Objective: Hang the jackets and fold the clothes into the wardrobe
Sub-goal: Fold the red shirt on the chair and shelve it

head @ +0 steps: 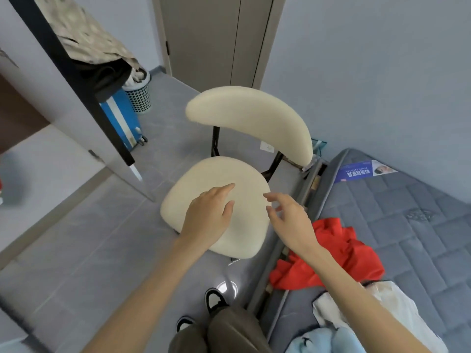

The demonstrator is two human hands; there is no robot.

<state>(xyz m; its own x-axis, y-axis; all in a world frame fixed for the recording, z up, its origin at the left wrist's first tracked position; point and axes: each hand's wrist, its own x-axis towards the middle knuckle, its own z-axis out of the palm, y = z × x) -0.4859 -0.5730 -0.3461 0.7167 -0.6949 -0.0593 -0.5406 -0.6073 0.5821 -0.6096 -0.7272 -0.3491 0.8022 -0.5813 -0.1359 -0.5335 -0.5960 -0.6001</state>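
Two hands hover over the chair (pixel 251 115): your left hand (pixel 207 215) lies flat and relaxed above the middle of the seat (pixel 204 174), and your right hand (pixel 290 222) has its grip wide, fingers spread, at the seat's right edge. Neither holds cloth, so I judge you are between pieces. The clothes to be folded lie right of the chair on the bed (pixel 413 238): a red garment (pixel 351 256) closest to it, then a white garment (pixel 356 309) and a pale blue garment (pixel 318 340) nearer you. Left of the chair stands a black-edged panel (pixel 112 136), likely the wardrobe's door, with a blue suitcase (pixel 122 118) and a basket (pixel 140 96) beyond it. The chair sits between bed and panel, so you would carry clothes round it.
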